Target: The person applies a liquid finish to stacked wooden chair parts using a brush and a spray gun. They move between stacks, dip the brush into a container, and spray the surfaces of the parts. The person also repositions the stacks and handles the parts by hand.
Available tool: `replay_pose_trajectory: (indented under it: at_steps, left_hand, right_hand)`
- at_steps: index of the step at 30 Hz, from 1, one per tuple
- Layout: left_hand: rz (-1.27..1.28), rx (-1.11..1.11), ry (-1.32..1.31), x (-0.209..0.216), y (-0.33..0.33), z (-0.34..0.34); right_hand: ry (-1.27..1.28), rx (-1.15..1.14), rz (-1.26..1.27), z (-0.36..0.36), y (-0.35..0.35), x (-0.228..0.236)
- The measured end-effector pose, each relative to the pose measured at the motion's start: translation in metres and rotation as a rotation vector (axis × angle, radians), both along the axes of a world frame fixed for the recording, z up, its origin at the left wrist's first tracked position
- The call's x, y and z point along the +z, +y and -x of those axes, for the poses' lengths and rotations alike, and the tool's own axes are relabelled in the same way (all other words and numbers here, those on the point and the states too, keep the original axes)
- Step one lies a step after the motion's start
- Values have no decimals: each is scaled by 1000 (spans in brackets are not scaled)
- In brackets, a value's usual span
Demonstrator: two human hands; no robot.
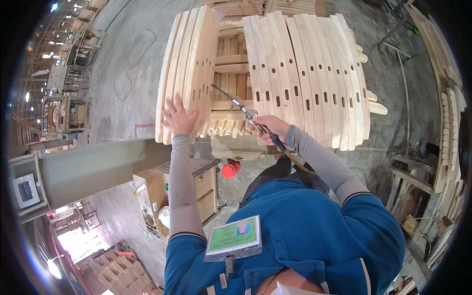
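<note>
My left hand lies with fingers spread on the near part of the left group of pale wooden slats, which stand side by side. In my right hand is a metal gun with a long thin nozzle, fingers wrapped round its body. The nozzle points up and left, over the gap beside the left slats; whether it touches them I cannot tell. A hose trails from the gun's near end. Right of the gap, more curved slats with rows of oval slots stand packed together.
Crosswise wooden pieces show in the gap between the slat groups. Nearer me are a red container and a wooden cabinet. A grey beam runs across the left. Long timber pieces are stacked at the far right.
</note>
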State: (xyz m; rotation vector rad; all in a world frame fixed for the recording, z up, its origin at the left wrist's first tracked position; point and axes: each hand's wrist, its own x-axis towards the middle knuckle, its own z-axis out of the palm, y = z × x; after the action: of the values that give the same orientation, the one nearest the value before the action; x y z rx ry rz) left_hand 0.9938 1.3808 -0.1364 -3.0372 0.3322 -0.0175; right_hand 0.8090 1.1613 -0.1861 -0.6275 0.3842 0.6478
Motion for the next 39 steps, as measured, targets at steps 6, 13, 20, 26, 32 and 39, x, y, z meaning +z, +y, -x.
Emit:
replay_pose_trajectory:
  at_steps: [6, 13, 20, 26, 32, 39]
  left_hand:
    - [-15, -14, -15, 2, -2, 0]
    - [-27, 8, -14, -6, 7, 5]
    - [-13, -17, 3, 0, -8, 2]
    - [-23, -9, 3, 0, -3, 5]
    - [-8, -2, -7, -1, 9, 5]
    - [-46, 20, 14, -1, 7, 7]
  right_hand:
    - [-60, -184, 133, -48, -14, -7]
    - [-116, -128, 54, -50, -19, 1]
    - [-51, -2, 301, -16, -23, -6]
    - [-35, 134, 225, 38, 0, 3]
    - [-138, 179, 123, 51, -3, 30]
    - [-75, 135, 162, 47, -10, 22]
